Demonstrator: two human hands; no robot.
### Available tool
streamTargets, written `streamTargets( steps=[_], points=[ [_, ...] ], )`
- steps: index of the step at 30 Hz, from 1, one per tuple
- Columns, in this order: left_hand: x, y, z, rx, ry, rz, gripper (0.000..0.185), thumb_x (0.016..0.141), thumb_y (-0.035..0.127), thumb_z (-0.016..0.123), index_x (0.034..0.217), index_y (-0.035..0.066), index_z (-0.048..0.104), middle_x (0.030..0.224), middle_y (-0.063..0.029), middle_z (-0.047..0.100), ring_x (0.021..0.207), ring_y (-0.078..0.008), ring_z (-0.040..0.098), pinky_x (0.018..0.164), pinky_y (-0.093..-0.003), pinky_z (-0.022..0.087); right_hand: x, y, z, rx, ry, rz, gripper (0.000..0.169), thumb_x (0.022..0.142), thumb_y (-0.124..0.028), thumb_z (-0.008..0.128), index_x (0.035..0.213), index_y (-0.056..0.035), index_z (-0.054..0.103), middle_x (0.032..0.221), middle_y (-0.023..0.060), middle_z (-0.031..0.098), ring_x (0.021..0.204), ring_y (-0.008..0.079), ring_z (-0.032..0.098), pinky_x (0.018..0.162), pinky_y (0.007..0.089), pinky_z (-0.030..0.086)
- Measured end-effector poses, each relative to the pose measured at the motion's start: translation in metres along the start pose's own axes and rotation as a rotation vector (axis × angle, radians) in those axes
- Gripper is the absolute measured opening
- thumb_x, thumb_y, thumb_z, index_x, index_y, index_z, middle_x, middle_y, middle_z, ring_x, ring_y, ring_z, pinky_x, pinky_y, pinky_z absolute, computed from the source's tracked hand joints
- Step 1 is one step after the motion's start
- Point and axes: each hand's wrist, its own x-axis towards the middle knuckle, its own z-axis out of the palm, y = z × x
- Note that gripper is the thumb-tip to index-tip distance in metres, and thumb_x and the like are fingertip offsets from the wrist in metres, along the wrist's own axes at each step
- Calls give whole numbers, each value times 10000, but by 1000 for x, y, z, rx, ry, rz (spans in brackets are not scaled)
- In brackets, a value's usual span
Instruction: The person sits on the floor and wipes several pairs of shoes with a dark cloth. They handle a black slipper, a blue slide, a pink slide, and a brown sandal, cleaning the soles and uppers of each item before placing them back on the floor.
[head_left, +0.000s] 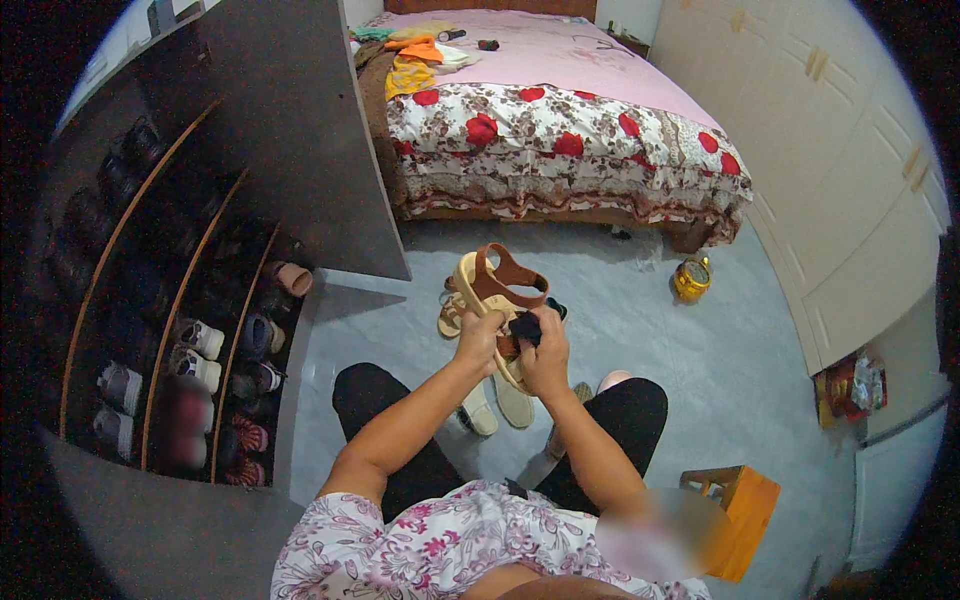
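A brown-strapped sandal (512, 280) with a cream sole is held up in front of me, its rounded strap end pointing away. My left hand (480, 341) grips the sandal's left edge. In my right hand (548, 351) is a black cloth (525, 327), pressed against the strap at the near end; that hand also touches the sole's right side. Behind and below the raised sandal, another tan sandal (450, 315) is partly hidden on the floor. A pair of light shoes (514, 401) stands on the floor between my knees, partly covered by my hands and forearms.
At left, an open shoe cabinet (161, 337) holds several shoes on its shelves, its door (300, 135) swung outward. Ahead stands a bed with a floral cover (525, 142). A golden round object (691, 280) lies on the floor, right of centre. A wooden stool (750, 517) is at lower right, wardrobes (810, 150) beyond.
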Motion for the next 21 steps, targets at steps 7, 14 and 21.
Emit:
streamTargets(
  steps=[7,14,21],
  points=[
    [-3,3,2,74,-34,55,384,776,-20,499,1154,20,438,1011,-103,578,873,-224,628,752,-361,556,12,31,-1,-20,87,120,282,774,10,565,1052,-5,519,862,178,625,736,335,629,666,374,485],
    [-12,15,-9,-128,-228,-219,345,859,139,522,1179,25,466,1066,-131,596,971,-241,621,835,-377,535,32,22,-21,759,211,675,157,858,-101,552,992,-19,547,855,76,626,756,200,608,698,322,490],
    [-14,15,-9,13,-360,-361,380,901,268,538,1216,63,479,1112,-95,598,984,-223,619,835,-371,533,21,15,-19,639,-140,324,258,862,-65,528,1116,-23,527,1018,73,584,960,166,547,843,298,441]
  ],
)
